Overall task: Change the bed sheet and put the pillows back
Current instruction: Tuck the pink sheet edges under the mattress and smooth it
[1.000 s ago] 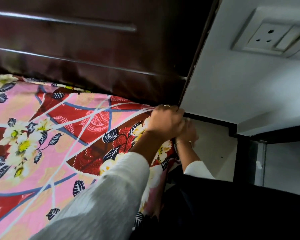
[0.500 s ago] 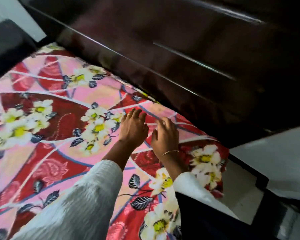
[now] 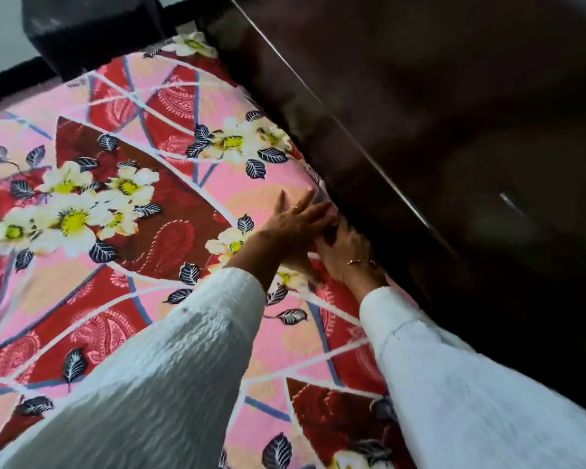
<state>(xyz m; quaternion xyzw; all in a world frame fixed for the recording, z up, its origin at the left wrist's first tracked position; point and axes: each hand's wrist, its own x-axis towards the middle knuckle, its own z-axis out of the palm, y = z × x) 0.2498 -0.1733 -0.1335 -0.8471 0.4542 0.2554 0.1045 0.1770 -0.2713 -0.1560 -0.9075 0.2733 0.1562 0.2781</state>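
Observation:
A pink and red bed sheet [image 3: 122, 204] with white flowers and dark leaves lies spread over the mattress and fills the left of the head view. My left hand [image 3: 298, 225] lies on the sheet with straight fingers, right at the edge where it meets the dark headboard [image 3: 437, 137]. My right hand [image 3: 347, 247], with a thin gold bracelet, sits just beside and partly under the left one, against the same edge. Its fingertips are hidden by the left hand. No pillow is in view.
The dark wooden headboard with thin pale lines runs diagonally along the sheet's right edge. A dark object [image 3: 92, 32] stands at the far end of the bed, in front of a pale wall [image 3: 0, 28]. White sleeves cover both my forearms.
My hands left the bed's corner by the wall and moved along the headboard edge. Half a second ago they lay flat side by side; now they overlap against the headboard.

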